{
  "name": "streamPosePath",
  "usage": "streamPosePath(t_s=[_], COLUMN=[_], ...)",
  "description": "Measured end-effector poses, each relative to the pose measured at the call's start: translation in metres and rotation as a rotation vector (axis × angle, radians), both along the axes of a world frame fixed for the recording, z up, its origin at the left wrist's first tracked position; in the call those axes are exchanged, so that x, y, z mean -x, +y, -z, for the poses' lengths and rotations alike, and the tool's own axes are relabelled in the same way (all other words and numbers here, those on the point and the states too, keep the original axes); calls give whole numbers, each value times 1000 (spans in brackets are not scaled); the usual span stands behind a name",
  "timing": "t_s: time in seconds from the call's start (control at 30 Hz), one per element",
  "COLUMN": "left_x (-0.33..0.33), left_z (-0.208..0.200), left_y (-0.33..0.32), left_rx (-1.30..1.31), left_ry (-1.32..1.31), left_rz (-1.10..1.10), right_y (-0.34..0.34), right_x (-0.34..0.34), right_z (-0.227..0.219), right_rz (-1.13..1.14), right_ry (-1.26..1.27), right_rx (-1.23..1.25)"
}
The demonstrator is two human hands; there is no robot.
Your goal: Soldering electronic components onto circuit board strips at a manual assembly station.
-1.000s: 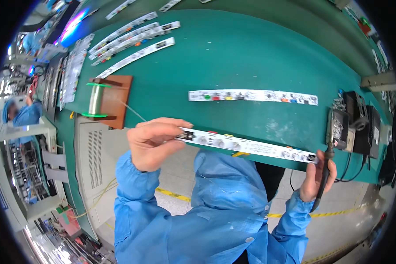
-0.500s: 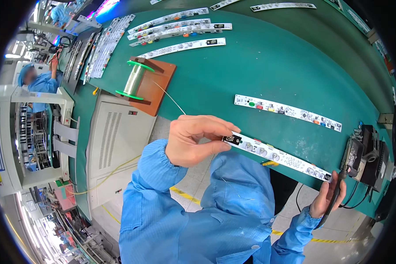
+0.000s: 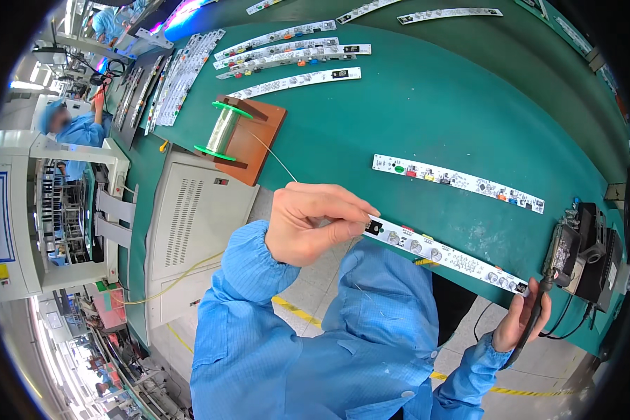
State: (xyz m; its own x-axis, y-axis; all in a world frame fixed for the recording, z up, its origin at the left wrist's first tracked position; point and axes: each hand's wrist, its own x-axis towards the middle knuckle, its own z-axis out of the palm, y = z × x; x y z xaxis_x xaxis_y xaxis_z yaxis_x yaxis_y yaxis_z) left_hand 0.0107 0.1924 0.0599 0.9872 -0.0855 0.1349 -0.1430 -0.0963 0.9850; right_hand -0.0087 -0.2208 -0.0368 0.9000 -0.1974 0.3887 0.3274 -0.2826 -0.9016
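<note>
Left hand [image 3: 318, 222] is closed on the left end of one circuit strip [image 3: 449, 256], pinched between thumb and fingers; right hand [image 3: 513, 323] grips its right end, with one black tool handle [image 3: 536, 315] across the fingers; one spool [image 3: 222, 131] carries wound wire [image 3: 272, 155]; one loose strip [image 3: 462, 180] lies beyond on the green bench [image 3: 427, 105].

Unreadable print [image 3: 465, 263] on held strip [image 3: 445, 256]

Head-worn fisheye view, facing down at close range onto the left hand [image 3: 308, 225], the right hand [image 3: 516, 320] and the green table [image 3: 462, 112].
</note>
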Motion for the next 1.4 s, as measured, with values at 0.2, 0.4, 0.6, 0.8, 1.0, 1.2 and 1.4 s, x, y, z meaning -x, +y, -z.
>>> streamPosePath(t_s=[0.2, 0.4, 0.6, 0.8, 1.0, 1.2, 1.4], left_x=[-10, -12, -154, -340, -328, -166, -100], left_z=[-13, -35, -44, 27, 3, -28, 20], left_y=[-6, -1, 23, -38, -71, -57, -51], left_rx=[-219, -397, 168, 592, -288, -914, -966], left_ry=[-33, -217, 277, 376, 212, -251, -259], left_rz=[15, 27, -184, -383, -328, 360, 298], right_y=[-3, 16, 15, 18, 13, 16, 20], right_x=[1, -12, -23, -27, -26, -28, -30], right_z=[-3, -24, -29, -20, -18, -16, -18], right_rz=[19, 98, 123, 59, 24, 66, 65], right_ry=[-19, -16, -135, -138, -124, -139, -111], right_rx=[-21, -88, -134, -140, -118, -92, -48])
